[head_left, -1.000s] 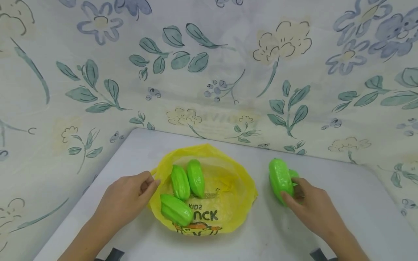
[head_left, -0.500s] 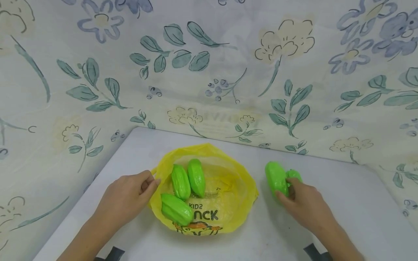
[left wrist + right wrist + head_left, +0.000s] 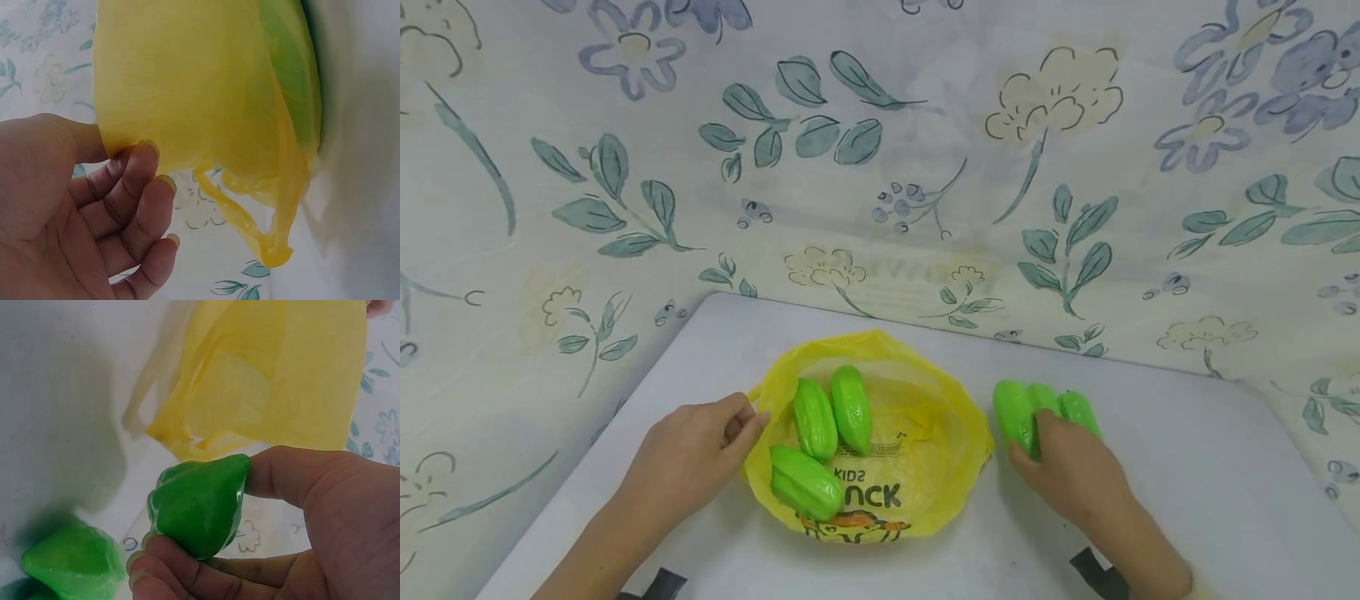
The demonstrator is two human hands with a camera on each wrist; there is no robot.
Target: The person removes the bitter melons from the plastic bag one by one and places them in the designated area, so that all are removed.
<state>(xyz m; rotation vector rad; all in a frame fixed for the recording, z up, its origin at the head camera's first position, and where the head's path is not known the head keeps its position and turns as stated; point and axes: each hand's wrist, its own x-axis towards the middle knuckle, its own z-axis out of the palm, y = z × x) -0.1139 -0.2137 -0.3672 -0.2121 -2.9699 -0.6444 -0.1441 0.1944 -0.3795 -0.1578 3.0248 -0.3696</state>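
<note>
A yellow plastic bag [image 3: 925, 492] stands with its mouth wide, and several glossy green star fruits [image 3: 806, 483] lie inside toward its left. My left hand [image 3: 696, 442] pinches the bag's left rim between thumb and fingers, as the left wrist view also shows [image 3: 119, 206]. To the right of the bag, my right hand [image 3: 1075, 467] holds another green star fruit [image 3: 200, 506] between thumb and fingers, just off the bag's right edge. Two more star fruits [image 3: 1078, 408] are partly hidden behind that hand.
A white table [image 3: 1187, 467] bears everything. Behind it and along the left hangs a floral cloth [image 3: 880, 167]. One bag handle [image 3: 272, 250] droops loosely in the left wrist view. Dark strap ends [image 3: 662, 583] show near the front edge.
My right hand has moved left with the star fruit, closer to the bag, uncovering more of the star fruits behind it. The left hand stays on the rim.
</note>
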